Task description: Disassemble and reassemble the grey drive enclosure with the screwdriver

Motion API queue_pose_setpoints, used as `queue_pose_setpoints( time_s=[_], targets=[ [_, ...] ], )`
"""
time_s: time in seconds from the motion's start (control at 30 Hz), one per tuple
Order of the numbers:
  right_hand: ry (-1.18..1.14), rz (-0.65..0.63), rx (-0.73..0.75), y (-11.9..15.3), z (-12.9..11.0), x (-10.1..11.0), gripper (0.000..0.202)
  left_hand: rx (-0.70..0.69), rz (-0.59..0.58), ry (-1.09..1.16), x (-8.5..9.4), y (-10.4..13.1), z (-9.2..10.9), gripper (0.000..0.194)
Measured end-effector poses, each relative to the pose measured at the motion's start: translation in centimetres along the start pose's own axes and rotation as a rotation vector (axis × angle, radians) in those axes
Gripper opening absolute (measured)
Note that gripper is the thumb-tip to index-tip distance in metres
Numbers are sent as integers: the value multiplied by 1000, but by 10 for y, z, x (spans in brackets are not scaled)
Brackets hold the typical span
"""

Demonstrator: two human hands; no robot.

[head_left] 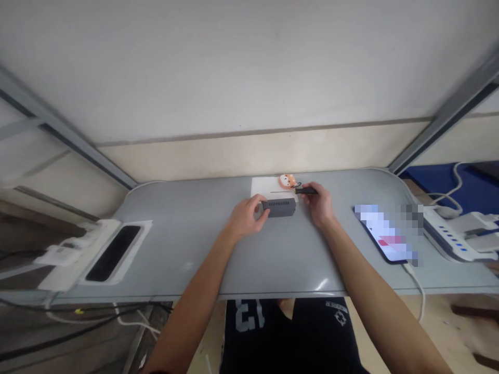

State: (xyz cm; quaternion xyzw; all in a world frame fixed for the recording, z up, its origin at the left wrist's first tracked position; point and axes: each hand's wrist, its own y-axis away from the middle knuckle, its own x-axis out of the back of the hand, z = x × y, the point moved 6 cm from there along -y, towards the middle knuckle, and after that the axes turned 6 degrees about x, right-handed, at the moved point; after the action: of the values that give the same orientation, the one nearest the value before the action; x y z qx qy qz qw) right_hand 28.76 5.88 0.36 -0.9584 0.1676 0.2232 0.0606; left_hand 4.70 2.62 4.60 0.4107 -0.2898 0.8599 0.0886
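Note:
A dark grey slotted box (279, 208), with a row of vents along its top, rests on the grey table. My left hand (248, 215) grips its left end between thumb and fingers. My right hand (318, 202) holds a screwdriver (306, 190) by its black handle, its thin shaft pointing left above a white sheet (262, 187) behind the box. Next to the shaft lies an orange and white animal-faced case (287, 181) with a dark loop. The screwdriver's tip is apart from the box.
On the right, a lit phone (384, 234) on a white cable lies before a power strip (452, 236) with plugs. At the left, a dark phone (114, 253) lies on white paper beside another power strip (83, 254). A wall (249, 150) and metal posts (440, 119) bound the table.

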Motion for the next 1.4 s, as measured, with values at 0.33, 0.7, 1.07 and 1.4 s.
queue_pose_setpoints(
  time_s=[0.33, 0.7, 1.07, 1.4],
  targets=[
    [10, -86, 48, 7, -9, -4, 24, 49, 7, 75, -4, 3, -6, 27],
    [159, -209, 199, 12, -24, -10, 27, 31, 23, 51, -5, 3, -4, 24],
    [215, -203, 373, 20, -45, -11, 25, 30, 23, 63, -5, 3, -1, 24],
    [300, -191, 446, 28, -51, -13, 25, 18, 35, 57, -4, 3, 1, 22]
  ],
)
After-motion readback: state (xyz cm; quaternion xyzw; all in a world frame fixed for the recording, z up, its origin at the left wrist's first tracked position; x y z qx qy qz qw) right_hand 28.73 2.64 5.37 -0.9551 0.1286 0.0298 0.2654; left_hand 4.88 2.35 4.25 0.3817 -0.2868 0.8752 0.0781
